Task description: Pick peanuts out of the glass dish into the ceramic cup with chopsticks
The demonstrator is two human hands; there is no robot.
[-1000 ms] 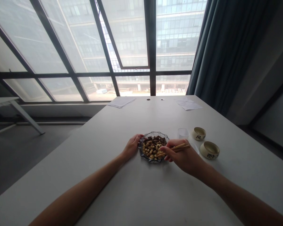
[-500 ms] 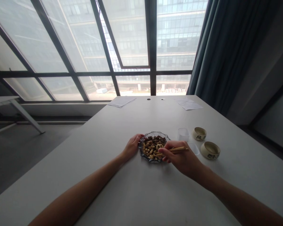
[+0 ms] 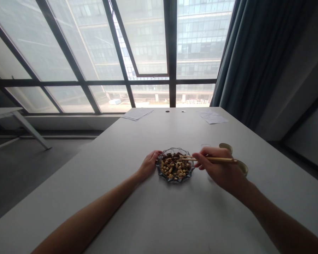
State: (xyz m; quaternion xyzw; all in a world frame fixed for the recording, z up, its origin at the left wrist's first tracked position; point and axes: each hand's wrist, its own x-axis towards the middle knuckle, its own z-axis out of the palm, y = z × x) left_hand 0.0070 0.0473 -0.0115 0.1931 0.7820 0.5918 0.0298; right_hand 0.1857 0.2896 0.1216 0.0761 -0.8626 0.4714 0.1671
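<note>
On the white table stands a scalloped glass bowl point(image 3: 160, 172). Light brown nuts point(image 3: 172, 168), which look like peanuts in the shell, fill its near part, and thin dark pieces like seeds point(image 3: 174, 156) lie at the back. My left hand point(image 3: 148, 164) grips the bowl's left rim, fingers curled against the glass. Wooden chopsticks point(image 3: 214, 160) are held in my right hand point(image 3: 219, 169), to the right of the bowl. Their tips hang over the bowl's right half, slightly apart; whether anything is between them I cannot tell.
Two small pale cups, a far cup point(image 3: 225, 146) and a near cup point(image 3: 243, 168), stand partly hidden behind my right hand, with a clear plastic container point(image 3: 205, 145) beside them. Papers point(image 3: 137, 114) lie at the table's far left, more sheets point(image 3: 213, 117) at the far right.
My right hand has moved right and slightly up with the chopsticks, drawing their tips back from among the nuts. It now covers much of the cups. My left hand and the bowl stay put.
</note>
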